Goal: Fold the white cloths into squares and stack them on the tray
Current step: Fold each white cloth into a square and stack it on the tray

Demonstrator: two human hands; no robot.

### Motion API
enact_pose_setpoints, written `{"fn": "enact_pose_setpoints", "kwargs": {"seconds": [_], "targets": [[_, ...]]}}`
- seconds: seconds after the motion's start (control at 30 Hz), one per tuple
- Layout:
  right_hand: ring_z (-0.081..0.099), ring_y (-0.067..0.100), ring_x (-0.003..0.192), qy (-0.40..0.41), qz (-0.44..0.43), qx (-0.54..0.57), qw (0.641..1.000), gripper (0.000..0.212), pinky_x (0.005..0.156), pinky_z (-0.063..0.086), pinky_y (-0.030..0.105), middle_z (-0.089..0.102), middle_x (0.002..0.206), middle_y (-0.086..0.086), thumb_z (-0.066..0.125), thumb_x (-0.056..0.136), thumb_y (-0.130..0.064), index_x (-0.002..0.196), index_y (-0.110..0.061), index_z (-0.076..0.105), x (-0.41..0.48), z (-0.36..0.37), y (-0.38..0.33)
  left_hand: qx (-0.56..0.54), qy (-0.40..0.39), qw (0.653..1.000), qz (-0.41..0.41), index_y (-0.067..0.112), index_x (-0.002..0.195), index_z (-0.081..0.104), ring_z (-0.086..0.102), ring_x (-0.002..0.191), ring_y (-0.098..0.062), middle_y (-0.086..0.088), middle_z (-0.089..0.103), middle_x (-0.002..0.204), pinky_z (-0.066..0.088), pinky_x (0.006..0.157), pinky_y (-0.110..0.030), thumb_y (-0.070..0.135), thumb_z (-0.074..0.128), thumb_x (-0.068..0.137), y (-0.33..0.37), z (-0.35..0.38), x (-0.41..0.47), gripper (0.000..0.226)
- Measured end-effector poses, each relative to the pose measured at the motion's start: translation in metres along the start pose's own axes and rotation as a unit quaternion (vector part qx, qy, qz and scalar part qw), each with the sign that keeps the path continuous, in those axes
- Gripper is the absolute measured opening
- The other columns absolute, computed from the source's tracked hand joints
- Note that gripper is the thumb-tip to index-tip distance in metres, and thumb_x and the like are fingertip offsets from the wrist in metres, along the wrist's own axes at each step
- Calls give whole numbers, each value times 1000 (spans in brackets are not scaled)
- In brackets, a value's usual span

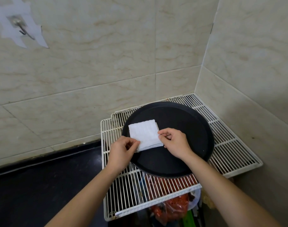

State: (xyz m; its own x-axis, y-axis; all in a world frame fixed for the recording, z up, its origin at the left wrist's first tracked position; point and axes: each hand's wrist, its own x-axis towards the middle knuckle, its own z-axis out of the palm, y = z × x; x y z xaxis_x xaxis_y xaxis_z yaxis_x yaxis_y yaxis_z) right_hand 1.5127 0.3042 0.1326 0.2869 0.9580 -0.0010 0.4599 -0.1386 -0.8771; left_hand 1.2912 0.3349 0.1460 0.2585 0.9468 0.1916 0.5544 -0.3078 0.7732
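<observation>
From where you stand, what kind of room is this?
Probably a home kitchen corner. Beige marbled wall tiles meet a dark countertop, a metal hook is stuck to the wall, and a round black tray sits on white wire racks above bagged red foodstuff.

Folded cloth point(144, 134) on tray point(185, 163); tray on wire rack point(228, 141).

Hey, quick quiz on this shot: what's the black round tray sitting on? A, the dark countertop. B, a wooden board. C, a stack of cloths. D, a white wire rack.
D: the tray rests on a white wire rack, whose bars show all around its rim, while both hands hold the folded cloth on the tray.
</observation>
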Motion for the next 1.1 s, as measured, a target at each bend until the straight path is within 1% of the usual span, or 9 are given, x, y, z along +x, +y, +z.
{"fn": "enact_pose_setpoints", "kwargs": {"seconds": [0.13, 0.27, 0.33, 0.4, 0.53, 0.63, 0.73, 0.93, 1.1], "targets": [[62, 1, 90, 5, -19, -55, 998, 17, 83, 53, 18, 65, 103, -8, 67, 92, -23, 108, -24, 73, -6, 1, -3, 26, 4, 1000, 13, 32, 81, 68, 60, 77, 1, 12, 63, 83, 43, 71, -8, 26, 73, 88, 0, 2, -3, 11], [60, 2, 92, 45, -49, -99, 993, 21, 88, 54, 26, 61, 108, -7, 62, 95, -27, 114, -22, 69, -14, -7, -17, 8, 29, 999, 33, 28, 93, 69, 59, 83, 0, 11, 62, 88, 44, 72, -10, 29, 65, 94, 2, -15, -6, 4], [58, 6, 98, 72, -82, -153, 982, 25, 85, 51, 25, 57, 115, -7, 57, 98, -32, 119, -23, 66, -17, -13, -26, 27, 69, 996, 48, 26, 102, 68, 58, 85, -2, 11, 60, 92, 48, 76, -20, 31, 60, 96, 0, -31, -8, 11], [55, 10, 108, 88, -126, -214, 965, 31, 87, 48, 26, 54, 124, -5, 52, 100, -37, 125, -22, 62, -18, -11, -37, 83, 101, 990, 56, 21, 115, 66, 58, 93, -3, 9, 60, 104, 50, 83, -29, 36, 57, 98, -4, -51, -15, 24], [42, 23, 132, 73, -208, -263, 939, 44, 107, 40, 42, 44, 146, 5, 50, 100, -40, 138, -19, 55, -17, 31, -67, 269, 165, 947, 62, 16, 130, 60, 51, 121, -29, -12, 52, 137, 45, 95, -46, 44, 51, 97, -31, -98, -42, 45], [31, 32, 144, 13, -260, -278, 925, 50, 116, 29, 47, 34, 157, 13, 47, 100, -45, 144, -20, 49, -23, 88, -87, 348, 193, 917, -19, 15, 139, 53, 35, 139, -39, -20, 40, 150, 37, 106, -54, 49, 43, 95, -60, -129, -78, 57], [25, 37, 147, -44, -303, -298, 904, 57, 119, 26, 52, 29, 161, 14, 40, 98, -52, 147, -22, 45, -42, 153, -110, 376, 195, 901, -96, 18, 146, 45, 24, 147, -37, -19, 31, 157, 32, 110, -57, 54, 38, 96, -89, -162, -127, 63], [12, 33, 153, -146, -397, -292, 858, 62, 123, 16, 51, 14, 166, 11, 35, 100, -55, 155, -26, 30, -121, 275, -179, 421, 238, 850, -208, 19, 148, 43, 21, 148, -36, -17, 26, 160, 30, 112, -60, 55, 37, 95, -136, -264, -245, 64], [3, 30, 154, -183, -441, -283, 832, 66, 125, 6, 46, 5, 167, 9, 35, 101, -55, 159, -27, 17, -201, 364, -242, 431, 291, 814, -260, 19, 149, 41, 20, 149, -36, -17, 25, 160, 28, 113, -60, 55, 37, 95, -165, -355, -342, 65]]}}
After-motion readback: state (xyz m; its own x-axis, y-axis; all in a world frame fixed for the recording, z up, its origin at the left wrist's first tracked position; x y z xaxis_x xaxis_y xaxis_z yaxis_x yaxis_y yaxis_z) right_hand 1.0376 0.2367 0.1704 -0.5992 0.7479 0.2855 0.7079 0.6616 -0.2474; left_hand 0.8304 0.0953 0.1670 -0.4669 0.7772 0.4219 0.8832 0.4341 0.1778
